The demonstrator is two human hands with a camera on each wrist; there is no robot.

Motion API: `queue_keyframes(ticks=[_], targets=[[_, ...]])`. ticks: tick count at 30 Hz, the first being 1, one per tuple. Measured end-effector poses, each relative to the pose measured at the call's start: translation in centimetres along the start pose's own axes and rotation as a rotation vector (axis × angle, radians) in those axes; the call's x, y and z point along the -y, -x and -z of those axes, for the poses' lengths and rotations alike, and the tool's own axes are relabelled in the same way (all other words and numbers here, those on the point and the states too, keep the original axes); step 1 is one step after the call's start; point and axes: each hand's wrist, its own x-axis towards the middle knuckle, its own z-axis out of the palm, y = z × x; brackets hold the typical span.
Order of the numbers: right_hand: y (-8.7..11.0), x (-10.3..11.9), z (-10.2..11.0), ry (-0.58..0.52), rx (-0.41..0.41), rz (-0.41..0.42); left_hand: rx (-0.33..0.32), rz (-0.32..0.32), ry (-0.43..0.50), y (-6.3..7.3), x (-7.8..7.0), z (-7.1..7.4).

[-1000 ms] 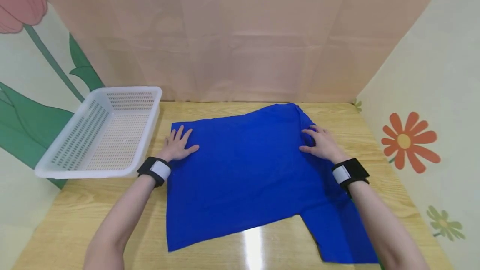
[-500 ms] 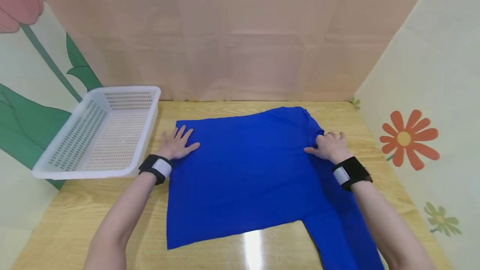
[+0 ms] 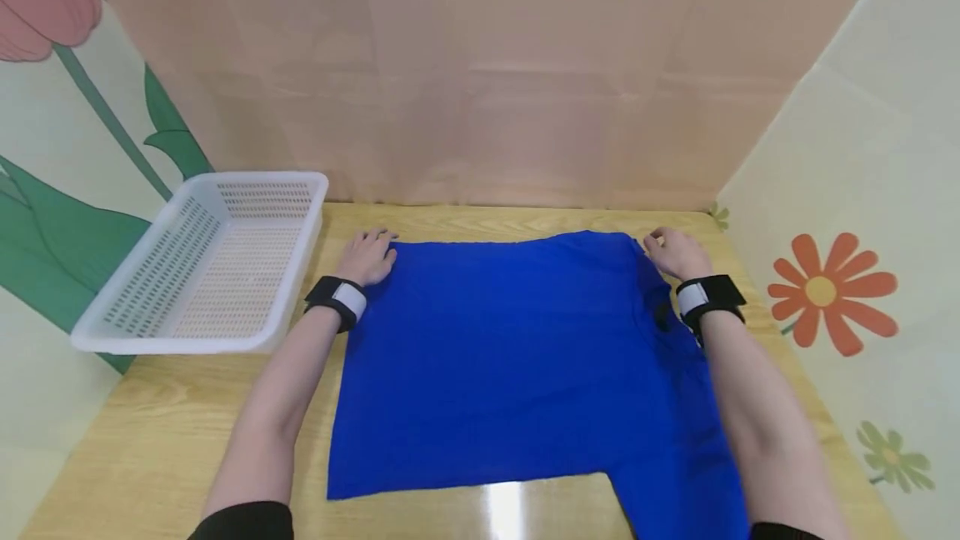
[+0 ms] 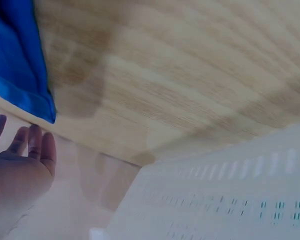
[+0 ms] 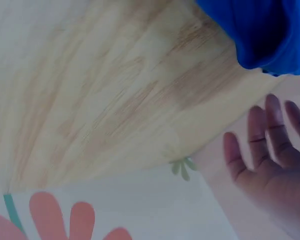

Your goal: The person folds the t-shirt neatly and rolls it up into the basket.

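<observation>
A blue shirt (image 3: 480, 357) lies spread on the wooden table, with a sleeve (image 3: 667, 482) running toward the near right. At its far left corner is my left hand (image 3: 367, 257), fingers loosely bent. In the left wrist view, that hand's fingers (image 4: 34, 145) are just short of the shirt's corner (image 4: 25, 95). My right hand (image 3: 678, 253) is beside the far right corner, where the fabric is bunched. The right wrist view shows its fingers (image 5: 258, 135) spread and relaxed, close to the bunched blue fabric (image 5: 270, 40).
A white perforated plastic basket (image 3: 240, 273) stands on the left of the table. Behind the wooden table (image 3: 180, 423) hangs a pinkish cover (image 3: 495, 82). Flower-patterned panels (image 3: 825, 148) stand at both sides.
Both hands have moved away from the body to the shirt's far corners. The right hand has let go of the fabric. The shirt's far right corner has shifted right and nearer.
</observation>
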Motion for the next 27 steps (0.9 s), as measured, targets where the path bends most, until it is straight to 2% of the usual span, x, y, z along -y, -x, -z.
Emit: queue_keyframes(ticks=[5, 10, 17, 21, 27], targets=[[-2.5, 0.2, -1.0, -0.087, 0.108, 0.009, 0.005, -0.003, 0.004, -0.9, 0.4, -0.3], [-4.5, 0.9, -1.8, -0.069, 0.191, -0.020, 0.032, 0.000, 0.002, -1.0, 0.8, -0.6], [-5.2, 2.1, -1.7, -0.055, 0.266, -0.135, 0.064, -0.006, 0.045, -0.9, 0.5, -0.2], [-4.9, 2.8, -1.0, -0.023, 0.264, -0.138, 0.091, 0.001, 0.049, -0.8, 0.5, -0.1], [-4.9, 3.0, -0.2, -0.021, 0.178, -0.169, 0.093, -0.009, 0.054, -0.6, 0.7, 0.1]])
